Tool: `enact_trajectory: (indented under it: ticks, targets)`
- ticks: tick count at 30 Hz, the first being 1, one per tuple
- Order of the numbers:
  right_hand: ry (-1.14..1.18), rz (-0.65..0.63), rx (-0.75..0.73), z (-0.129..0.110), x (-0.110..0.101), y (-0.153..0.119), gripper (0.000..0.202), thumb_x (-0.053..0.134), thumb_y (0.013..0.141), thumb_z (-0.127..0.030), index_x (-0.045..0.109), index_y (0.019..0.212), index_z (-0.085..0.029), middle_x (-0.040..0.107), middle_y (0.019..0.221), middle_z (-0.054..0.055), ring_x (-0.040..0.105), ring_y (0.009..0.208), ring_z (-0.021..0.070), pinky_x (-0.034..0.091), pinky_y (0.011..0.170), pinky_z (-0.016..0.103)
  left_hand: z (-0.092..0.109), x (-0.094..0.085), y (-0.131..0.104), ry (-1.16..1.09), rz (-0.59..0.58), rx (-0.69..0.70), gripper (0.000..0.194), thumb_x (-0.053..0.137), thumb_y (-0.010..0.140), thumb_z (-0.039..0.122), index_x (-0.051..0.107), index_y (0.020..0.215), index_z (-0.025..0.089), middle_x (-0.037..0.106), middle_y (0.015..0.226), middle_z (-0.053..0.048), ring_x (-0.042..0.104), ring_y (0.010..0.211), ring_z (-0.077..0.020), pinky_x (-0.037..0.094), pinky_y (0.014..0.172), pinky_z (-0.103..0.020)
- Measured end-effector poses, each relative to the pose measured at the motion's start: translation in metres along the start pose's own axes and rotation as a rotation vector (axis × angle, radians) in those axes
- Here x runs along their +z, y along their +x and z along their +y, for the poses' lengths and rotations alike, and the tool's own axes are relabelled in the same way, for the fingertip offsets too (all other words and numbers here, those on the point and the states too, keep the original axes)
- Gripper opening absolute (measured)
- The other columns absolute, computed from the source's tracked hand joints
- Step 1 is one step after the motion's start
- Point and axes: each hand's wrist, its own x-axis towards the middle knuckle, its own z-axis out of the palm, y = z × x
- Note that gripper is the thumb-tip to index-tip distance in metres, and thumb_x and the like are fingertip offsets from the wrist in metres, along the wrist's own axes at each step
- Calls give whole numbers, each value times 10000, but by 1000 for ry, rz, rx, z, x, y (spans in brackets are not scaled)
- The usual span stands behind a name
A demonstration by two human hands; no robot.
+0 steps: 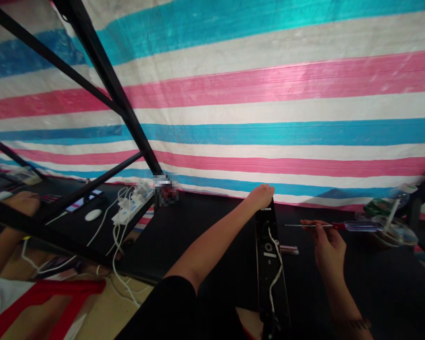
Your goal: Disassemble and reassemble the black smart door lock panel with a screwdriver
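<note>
A long black panel with a white cable along it lies lengthwise on the black table. My left hand is closed round the panel's far end; its fingertips are partly hidden. To the right of the panel, my right hand holds a screwdriver by its shaft near the red collar. The clear handle points right and the thin tip points left, towards the panel. A small clear packet lies between the panel and my right hand.
At the right stands a clear plastic bowl near green cord. On the left are a white power strip with cables, a white mouse, black frame bars and another person's arm. Striped sheeting hangs behind.
</note>
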Motion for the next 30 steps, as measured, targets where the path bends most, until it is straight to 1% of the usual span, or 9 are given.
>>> enact_trajectory:
  ticks: [2,5,10,15,20,25,30]
  targets:
    - [13,-19,-31,-7,7,3,255,751,819,-408,671,879,-173,751,879,72,757,855,260,621,853,490,-2,-1,-2,10,18,15,342,626,957,346,605,1244,162,638,1247,-99,651,1074,-237,568,903,-451]
    - [4,-90,-79,-18,23,9,267,713,857,-427,688,902,-165,759,917,93,760,869,263,618,874,510,-3,-1,0,25,24,29,344,627,956,350,606,1244,163,639,1245,-99,654,1065,-234,572,896,-447]
    - [-58,-193,-164,-29,50,23,297,670,892,-462,689,930,-168,762,972,110,756,907,266,613,896,512,-1,-2,10,42,-25,28,362,631,953,358,600,1256,161,634,1255,-104,654,1065,-236,572,895,-449]
    - [-158,-265,-213,-33,65,39,343,631,912,-510,691,928,-172,761,983,110,756,902,265,604,919,535,0,0,19,44,-70,9,372,635,951,359,597,1261,158,630,1262,-109,653,1068,-238,572,896,-448]
    - [-183,-278,-240,-42,70,42,357,614,920,-528,677,921,-176,757,984,111,753,920,272,602,920,550,6,6,20,49,-54,-68,376,634,951,360,594,1268,162,626,1270,-108,651,1076,-241,570,900,-453]
    - [-172,-274,-237,-45,69,39,350,616,921,-518,681,919,-174,757,981,109,753,929,274,596,934,550,13,8,16,52,-24,-154,376,632,952,361,592,1271,165,624,1274,-107,649,1080,-242,570,901,-456]
    - [-152,-255,-215,-39,62,37,334,623,922,-502,683,921,-173,759,988,109,755,917,267,594,941,541,11,7,14,36,-18,-146,374,633,951,360,594,1268,163,627,1270,-107,651,1075,-240,571,899,-453]
